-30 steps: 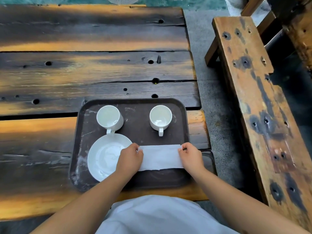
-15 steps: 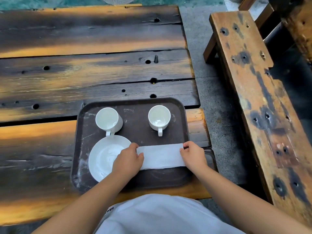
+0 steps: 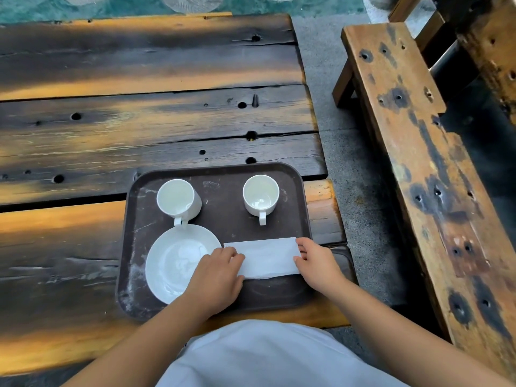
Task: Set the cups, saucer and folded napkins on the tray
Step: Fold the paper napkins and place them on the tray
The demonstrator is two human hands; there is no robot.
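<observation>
Napkin (image 3: 266,256), white, folded to a flat strip, lies on the tray's (image 3: 223,216) near right part, long axis left-right. Left hand (image 3: 216,275) and right hand (image 3: 318,263) pinch its ends. Saucer (image 3: 173,261) just left, cups (image 3: 178,198) behind.

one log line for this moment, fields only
step: laying napkin on tray | left hand: on napkin's left end | right hand: on right end | cups, saucer: on tray
</observation>
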